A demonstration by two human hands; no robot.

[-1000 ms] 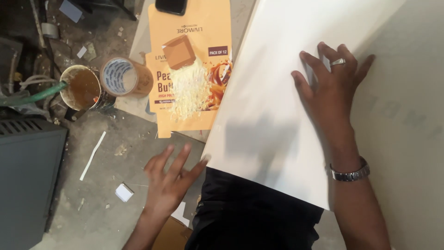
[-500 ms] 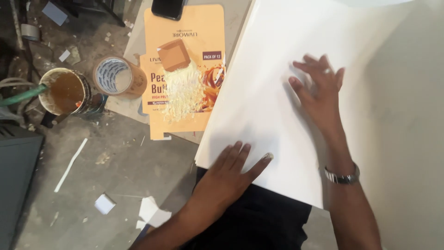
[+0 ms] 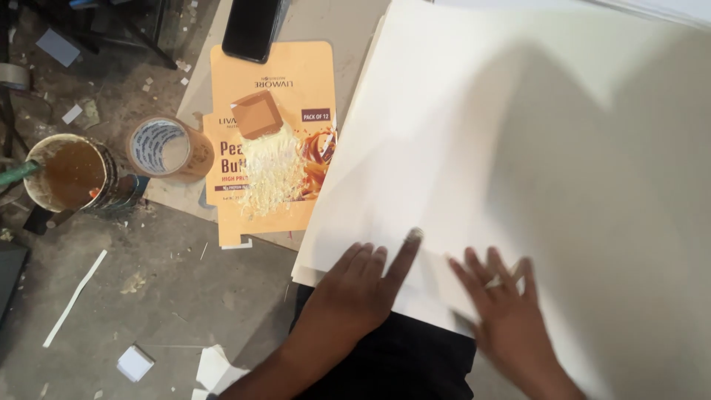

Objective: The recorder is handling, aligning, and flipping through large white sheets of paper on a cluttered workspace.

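A big sheet of white paperboard (image 3: 518,148) lies flat across the right side of the view, spread over the person's lap and reaching up past the top edge. More white sheets show just under its left and lower edges, so it tops a small stack. Both hands rest on its near edge, side by side and close together. The left hand (image 3: 355,289) lies palm down with its fingers (image 3: 404,255) stretched out and only slightly spread, pressing flat on the sheet near its lower left corner; it grips nothing. The right hand (image 3: 511,311) is also flat on the sheet, fingers fanned apart, a ring on one of them; it is blurred, and it too grips nothing.

Just left of the sheet, partly tucked under its edge, lies a flattened orange carton blank (image 3: 270,141) printed with a snack picture, and a small brown square block (image 3: 257,115) sits on top of it. A black phone (image 3: 252,28) lies at the blank's top edge. Further left, on the dirty concrete floor (image 3: 170,289), stand a roll of brown packing tape (image 3: 164,148) and, beside it, a tin of amber glue (image 3: 70,174) with a green handle (image 3: 15,174) sticking out. Paper scraps (image 3: 137,363) are scattered over the floor nearby.
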